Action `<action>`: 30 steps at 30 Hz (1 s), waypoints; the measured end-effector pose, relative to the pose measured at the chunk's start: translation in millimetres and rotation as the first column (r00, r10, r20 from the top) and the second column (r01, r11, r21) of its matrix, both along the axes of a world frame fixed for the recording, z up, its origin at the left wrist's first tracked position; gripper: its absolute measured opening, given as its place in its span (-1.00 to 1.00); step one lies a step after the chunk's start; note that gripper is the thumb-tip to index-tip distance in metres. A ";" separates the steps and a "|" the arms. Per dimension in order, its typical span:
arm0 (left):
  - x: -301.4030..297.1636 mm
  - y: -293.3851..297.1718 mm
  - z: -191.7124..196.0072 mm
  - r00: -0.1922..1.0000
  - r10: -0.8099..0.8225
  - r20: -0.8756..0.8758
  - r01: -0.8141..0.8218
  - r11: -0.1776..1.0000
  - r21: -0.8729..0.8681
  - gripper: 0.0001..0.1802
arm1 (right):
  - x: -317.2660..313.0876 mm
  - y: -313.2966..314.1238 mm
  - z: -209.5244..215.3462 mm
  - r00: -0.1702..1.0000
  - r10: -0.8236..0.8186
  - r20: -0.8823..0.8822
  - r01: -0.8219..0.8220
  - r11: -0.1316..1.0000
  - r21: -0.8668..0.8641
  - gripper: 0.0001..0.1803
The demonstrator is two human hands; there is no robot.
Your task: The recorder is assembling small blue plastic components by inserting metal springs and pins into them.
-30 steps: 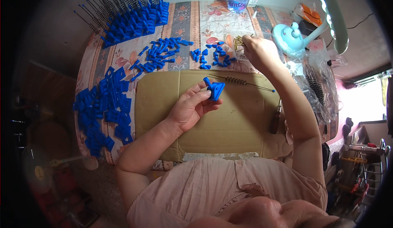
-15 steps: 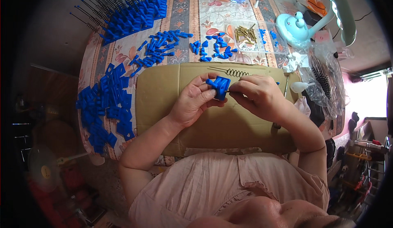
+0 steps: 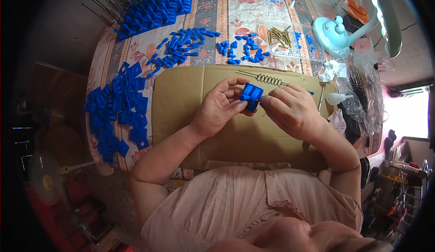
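Observation:
Over the cardboard sheet [image 3: 226, 139], my left hand [image 3: 216, 108] grips a blue plastic block [image 3: 252, 93] with slots and a short peg sticking out. Its thumb and fingers close round the block's left side. At the block's right edge, my right hand [image 3: 292, 112] pinches a thin pin-like piece [image 3: 258, 100], mostly hidden by the fingers. Just beyond both hands lies a dark coil spring [image 3: 268, 79] with a long straight end, a blue tip showing past my right hand.
Blue flat parts [image 3: 120, 102] heap at the left; blue pegs [image 3: 183, 46] and blue cones [image 3: 249, 50] lie farther back. Finished-looking spring assemblies [image 3: 154, 16] stand back left. A clear tray [image 3: 301, 57] holds brass pins [image 3: 279, 37]. A screwdriver [image 3: 321, 99] and lamp [image 3: 333, 34] are at right.
The blue block has turned in my left hand, its peg now pointing lower. Both hands have shifted slightly right, and the right fingers stay at the block's edge.

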State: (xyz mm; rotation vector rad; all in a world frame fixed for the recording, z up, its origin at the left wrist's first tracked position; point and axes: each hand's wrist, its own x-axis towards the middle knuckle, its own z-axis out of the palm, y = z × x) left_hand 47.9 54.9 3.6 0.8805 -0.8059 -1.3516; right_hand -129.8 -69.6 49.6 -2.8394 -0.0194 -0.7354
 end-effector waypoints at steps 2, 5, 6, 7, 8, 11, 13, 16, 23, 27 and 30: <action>-1.6 0.3 0.1 1.000 0.003 -0.005 -0.003 1.000 0.001 -0.47 | 0.6 0.8 -0.5 1.000 0.010 0.029 -0.010 1.000 0.005 -0.81; -3.0 0.5 0.7 1.000 0.009 0.001 -0.009 1.000 0.004 -0.47 | 0.2 1.6 0.0 1.000 0.003 -0.001 -0.003 0.999 -0.033 -0.81; -2.8 1.8 1.2 1.000 0.018 0.015 -0.018 1.000 0.007 -0.48 | 0.7 2.0 0.8 1.000 0.010 -0.001 -0.010 0.999 -0.032 -0.81; -2.2 2.9 0.6 1.000 0.026 0.016 -0.026 1.000 0.009 -0.48 | 0.9 2.4 1.8 0.999 0.030 -0.033 -0.031 0.999 -0.032 -0.81; -1.3 3.5 -0.6 1.000 -0.005 0.013 0.005 1.000 0.018 -0.48 | 1.1 2.6 2.0 0.997 0.051 -0.065 -0.053 0.998 -0.033 -0.81; -1.6 1.6 0.3 0.999 -0.038 -0.003 0.038 0.999 0.006 -0.49 | -0.9 3.4 -2.1 0.999 0.035 0.012 -0.036 0.999 0.024 -0.83; -2.9 1.3 0.8 0.999 -0.042 -0.020 0.042 0.999 -0.013 -0.50 | 0.8 5.3 0.4 0.999 0.035 0.018 -0.035 0.999 0.001 -0.85; -3.9 2.4 2.7 0.999 -0.012 0.036 0.013 1.000 -0.023 -0.55 | 2.5 14.8 2.4 1.000 0.004 -0.020 -0.007 0.988 -0.152 -0.89; -3.2 4.3 4.2 0.997 -0.039 0.063 0.040 0.999 -0.021 -0.49 | 4.2 12.5 2.9 0.999 0.024 -0.044 0.005 0.824 0.567 -0.82; 0.3 2.0 -0.1 0.998 -0.065 0.003 0.065 0.997 0.029 -0.51 | -0.4 6.8 0.3 0.995 0.056 -0.081 0.000 0.823 0.568 -0.71; 1.1 3.4 -0.4 0.997 -0.067 -0.040 0.068 0.997 0.021 -0.50 | -5.8 8.4 -8.0 0.994 0.028 -0.106 0.050 0.747 0.663 -0.68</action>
